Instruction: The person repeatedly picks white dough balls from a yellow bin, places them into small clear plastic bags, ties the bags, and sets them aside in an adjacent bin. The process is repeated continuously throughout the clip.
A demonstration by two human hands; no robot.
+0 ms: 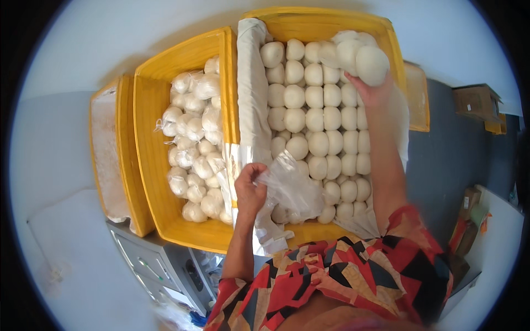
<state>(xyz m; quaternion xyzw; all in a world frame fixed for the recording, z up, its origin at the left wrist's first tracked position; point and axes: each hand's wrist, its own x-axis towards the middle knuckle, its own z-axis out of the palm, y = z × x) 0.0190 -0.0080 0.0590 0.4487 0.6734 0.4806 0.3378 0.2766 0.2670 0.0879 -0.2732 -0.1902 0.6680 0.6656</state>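
Observation:
My left hand is closed on the mouth of a clear plastic bag, which hangs over the near left part of the right-hand yellow crate. At the far right corner of that crate, my right hand grips a clump of several white steamed buns, raised above the others. Below lie close rows of round white buns on a pale cloth draped over the crate's left wall. The fingers under the raised buns are mostly hidden.
Left of it, a second yellow crate holds buns tied up in clear bags. Another yellow crate stands farther left. A grey cabinet is at the lower left. Cardboard boxes sit on the dark floor at right.

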